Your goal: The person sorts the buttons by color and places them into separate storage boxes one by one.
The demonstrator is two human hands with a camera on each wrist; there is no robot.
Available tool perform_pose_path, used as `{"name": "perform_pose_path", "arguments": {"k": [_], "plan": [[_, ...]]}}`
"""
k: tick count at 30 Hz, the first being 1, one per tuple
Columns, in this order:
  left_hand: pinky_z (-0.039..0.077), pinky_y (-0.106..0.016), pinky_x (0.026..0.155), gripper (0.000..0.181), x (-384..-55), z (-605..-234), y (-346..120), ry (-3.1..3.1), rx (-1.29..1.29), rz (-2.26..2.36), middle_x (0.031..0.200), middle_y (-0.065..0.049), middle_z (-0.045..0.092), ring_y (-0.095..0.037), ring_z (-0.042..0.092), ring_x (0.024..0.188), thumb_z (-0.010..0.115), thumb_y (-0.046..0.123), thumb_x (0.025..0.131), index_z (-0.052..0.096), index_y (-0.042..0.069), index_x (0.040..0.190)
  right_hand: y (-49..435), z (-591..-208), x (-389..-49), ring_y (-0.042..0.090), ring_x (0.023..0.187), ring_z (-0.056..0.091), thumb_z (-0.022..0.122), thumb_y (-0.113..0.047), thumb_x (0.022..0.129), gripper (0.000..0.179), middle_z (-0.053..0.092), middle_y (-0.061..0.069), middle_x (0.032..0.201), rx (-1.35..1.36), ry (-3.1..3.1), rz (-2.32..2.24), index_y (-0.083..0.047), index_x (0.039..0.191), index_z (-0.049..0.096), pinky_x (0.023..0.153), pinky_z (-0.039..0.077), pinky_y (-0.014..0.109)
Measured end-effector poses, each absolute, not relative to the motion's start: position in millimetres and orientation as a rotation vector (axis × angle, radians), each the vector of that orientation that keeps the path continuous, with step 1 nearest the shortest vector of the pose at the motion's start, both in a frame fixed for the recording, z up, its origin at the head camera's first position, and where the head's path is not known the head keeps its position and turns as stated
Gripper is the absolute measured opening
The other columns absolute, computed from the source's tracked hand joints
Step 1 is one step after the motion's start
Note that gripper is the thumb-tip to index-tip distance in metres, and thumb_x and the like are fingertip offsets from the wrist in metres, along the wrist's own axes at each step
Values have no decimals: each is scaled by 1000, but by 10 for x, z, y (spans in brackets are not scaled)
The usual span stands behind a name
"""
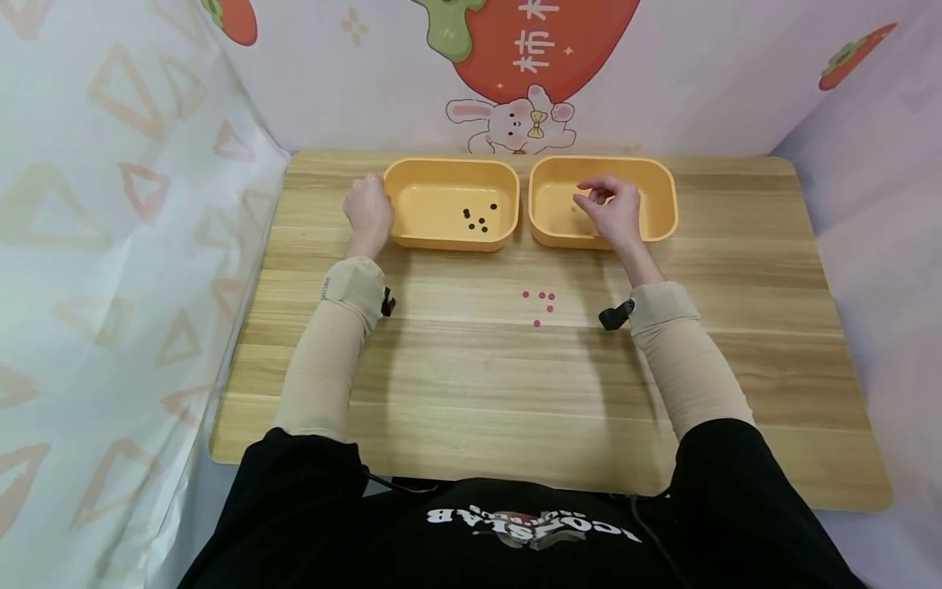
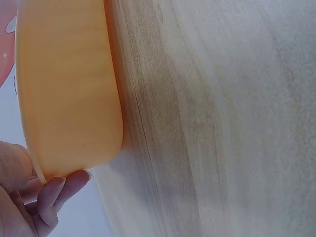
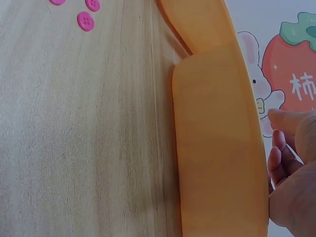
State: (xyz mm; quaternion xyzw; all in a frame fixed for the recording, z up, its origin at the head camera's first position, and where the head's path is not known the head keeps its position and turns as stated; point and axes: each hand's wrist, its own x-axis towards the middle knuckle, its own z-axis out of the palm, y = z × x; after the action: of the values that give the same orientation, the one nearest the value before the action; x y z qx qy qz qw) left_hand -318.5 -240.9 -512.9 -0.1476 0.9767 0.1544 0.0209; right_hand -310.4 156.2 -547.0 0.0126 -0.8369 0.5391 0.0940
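Observation:
My left hand [image 1: 369, 214] grips the left end of a yellow plastic bin [image 1: 452, 245]; in the left wrist view its fingertips [image 2: 79, 181] press the bin's outer end wall just under the rim. Several small black buttons [image 1: 482, 220] lie on that bin's floor, toward its right side. Over a second yellow bin [image 1: 658, 233] hovers my right hand [image 1: 616, 211], thumb and forefinger apart and the other fingers loosely bent. A faint small spot [image 1: 574, 209] shows on the bin floor below the fingertips; its kind is unclear. Several pink buttons [image 3: 85, 21] lie on the table.
Both bins stand side by side at the back of the wooden table [image 1: 471, 393], with a narrow gap between them. Behind rises a white backdrop [image 1: 353, 98] printed with a rabbit and persimmon. A pale patterned curtain [image 1: 132, 270] hangs at the left.

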Motion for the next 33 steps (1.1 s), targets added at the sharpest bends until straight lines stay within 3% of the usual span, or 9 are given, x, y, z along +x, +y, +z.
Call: {"name": "perform_pose_path", "arguments": {"k": [9, 20, 23, 29, 33], "plan": [[65, -53, 105, 32, -3210, -5144, -2404, 3040, -455, 472, 139, -23, 75, -43, 73, 128, 57, 3, 110, 72, 2, 138, 1615, -5383, -2891, 0, 72, 52, 81, -9, 98, 25, 59, -22, 74, 71, -2419, 1701, 10, 113, 79, 65, 42, 13], [67, -52, 101, 33, -3190, -5145, -2402, 3068, -446, 424, 135, -26, 75, -43, 75, 124, 55, 2, 110, 71, 0, 139, 1553, -5312, -2280, 2, 77, 57, 81, -4, 98, 24, 65, -18, 81, 257, -2418, 1792, 11, 117, 78, 69, 48, 11], [67, -51, 101, 33, -3189, -5125, -2392, 3068, -449, 407, 135, -25, 75, -43, 75, 123, 56, 2, 110, 71, 0, 139, 1503, -5400, -2157, 2, 77, 58, 81, 1, 95, 22, 68, -11, 85, 356, -2443, 1790, 11, 115, 78, 70, 50, 10], [66, -53, 103, 33, -3194, -5125, -2382, 3068, -448, 391, 136, -27, 74, -45, 74, 125, 56, 3, 109, 70, -1, 139, 1380, -5683, -2028, 4, 78, 56, 84, 3, 93, 20, 71, 19, 89, 490, -2543, 1694, 8, 111, 81, 71, 47, 12], [66, -54, 103, 32, -3188, -5140, -2378, 3073, -443, 386, 135, -27, 75, -46, 74, 125, 57, 4, 110, 70, -2, 138, 1315, -5857, -1991, 9, 82, 57, 85, 2, 91, 22, 72, 23, 95, 520, -2639, 1665, 4, 113, 81, 72, 46, 12]]}}
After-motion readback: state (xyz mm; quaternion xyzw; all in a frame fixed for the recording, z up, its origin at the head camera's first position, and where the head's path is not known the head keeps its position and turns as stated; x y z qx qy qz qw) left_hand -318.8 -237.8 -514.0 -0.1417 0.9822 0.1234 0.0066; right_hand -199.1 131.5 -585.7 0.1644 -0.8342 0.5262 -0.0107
